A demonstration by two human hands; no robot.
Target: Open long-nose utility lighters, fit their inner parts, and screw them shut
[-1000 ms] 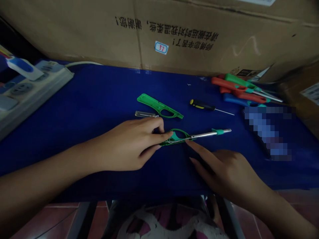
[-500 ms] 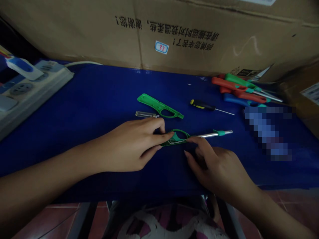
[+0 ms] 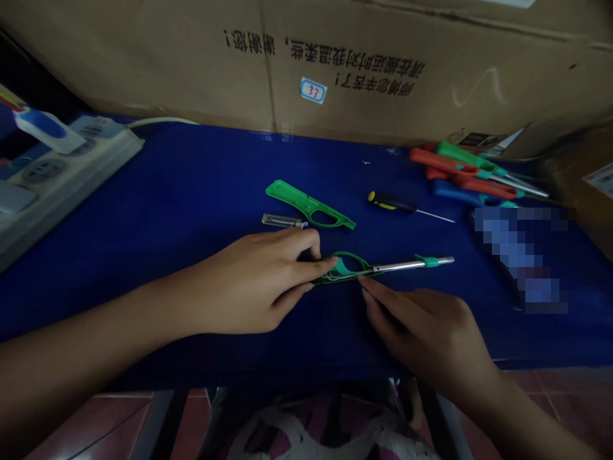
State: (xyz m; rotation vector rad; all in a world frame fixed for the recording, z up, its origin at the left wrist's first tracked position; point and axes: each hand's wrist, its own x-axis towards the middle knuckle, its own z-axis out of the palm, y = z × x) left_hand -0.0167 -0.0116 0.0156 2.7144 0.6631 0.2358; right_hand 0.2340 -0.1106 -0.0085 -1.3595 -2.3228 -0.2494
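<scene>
An opened green long-reach lighter (image 3: 402, 265) lies across the front middle of the blue table, its metal tube pointing right. My left hand (image 3: 258, 281) is closed on its handle end, with the thumb and fingers over the half shell and the teal trigger. My right hand (image 3: 426, 319) pinches at the shell's lower edge, where a thin wire runs close to the tube's base. Beyond my left fingers lie the loose green shell half (image 3: 306, 206) and a small clear fuel tank (image 3: 282, 221). The handle end is hidden under my left hand.
A screwdriver (image 3: 393, 202) lies behind the tube. Several red, green and blue lighters (image 3: 460, 167) are piled at back right, beside a pixelated blue object (image 3: 517, 255). A power strip (image 3: 62, 169) stands left; a large cardboard box (image 3: 191, 83) walls off the back.
My right index finger has moved down from the tube's base to the shell's lower edge, uncovering the base of the tube. My left hand keeps its hold.
</scene>
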